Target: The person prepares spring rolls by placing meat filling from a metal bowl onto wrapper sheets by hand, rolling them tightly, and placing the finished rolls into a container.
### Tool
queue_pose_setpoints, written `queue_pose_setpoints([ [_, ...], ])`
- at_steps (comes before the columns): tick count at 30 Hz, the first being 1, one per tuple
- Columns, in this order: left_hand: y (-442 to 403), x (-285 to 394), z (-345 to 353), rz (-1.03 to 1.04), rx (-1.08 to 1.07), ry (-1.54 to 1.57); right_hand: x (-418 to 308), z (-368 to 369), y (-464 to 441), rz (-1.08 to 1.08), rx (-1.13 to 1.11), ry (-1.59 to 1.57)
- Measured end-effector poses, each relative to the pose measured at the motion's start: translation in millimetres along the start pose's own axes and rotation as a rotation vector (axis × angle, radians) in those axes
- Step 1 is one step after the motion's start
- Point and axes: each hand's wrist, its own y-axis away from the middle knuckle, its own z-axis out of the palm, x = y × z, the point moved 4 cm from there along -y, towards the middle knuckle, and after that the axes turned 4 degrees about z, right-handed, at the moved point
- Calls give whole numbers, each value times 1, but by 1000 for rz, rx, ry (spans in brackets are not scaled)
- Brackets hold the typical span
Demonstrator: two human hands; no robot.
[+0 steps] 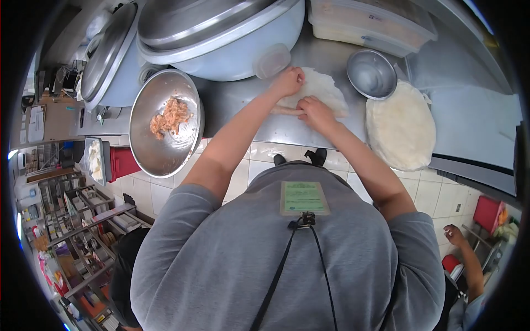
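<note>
A thin, pale round wrapper (320,87) lies on the steel counter (232,102), its near edge folded into a narrow roll. My left hand (289,81) is at the wrapper's left side, fingers curled on its edge. My right hand (317,112) presses with bent fingers on the rolled near edge. A steel bowl (144,118) to the left holds orange-pink minced filling (172,117). On the right rests a stack of pale wrappers (401,129), beside a small metal bowl (372,74).
Large lidded tubs (221,58) stand at the back left, with a small clear lid (273,61) by them. A plastic box (372,25) sits at the back right. Another person's hand (455,235) shows at the lower right.
</note>
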Motion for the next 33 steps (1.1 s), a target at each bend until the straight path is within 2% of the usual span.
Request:
queue_pose_setpoints([
  [2, -6, -2, 1, -8, -60, -27, -9, 5, -7, -184, 98, 43],
  [3, -9, -3, 1, -21, -113, -55, -15, 8, -11, -183, 99, 44],
  [5, -15, 0, 1, -85, -166, -57, -28, 17, -18, -30, 24, -32],
  [6, -18, -3, 3, -148, -216, -61, -34, 15, -17, -31, 25, -31],
  [8, -23, -5, 4, -141, -245, -59, -38, 11, -15, 119, -84, -67],
  [12, -26, 9, -6, -150, -375, -96, -45, 26, -32, 100, -94, -84],
  [14, -24, 18, -10, -157, -379, -106, -46, 59, -39, -148, 272, 19],
  [17, -25, 17, -8, -170, -390, -131, -53, 57, -36, -210, 232, 3],
  [18, -26, 15, -7, -176, -397, -142, -60, 35, -32, -207, 231, 5],
  [20, -26, 15, -7, -174, -401, -141, -60, -12, -18, 172, -208, -2],
  [22, -25, 9, -1, -181, -406, -136, -34, -24, 5, 54, 33, 101],
  [24, -31, 2, 5, -51, -231, -214, -11, -19, 13, 45, 16, 110],
  [28, -33, -1, 7, -44, -229, -243, -1, -8, 18, 35, -11, 116],
  [30, -35, 0, 8, -18, -236, -249, -3, -27, 20, 32, -6, 99],
  [31, -34, 2, 8, -17, -238, -250, -4, -36, 23, 32, -6, 82],
  [33, -30, 6, 8, -146, -141, -228, 9, -43, 31, 43, 5, 124],
])
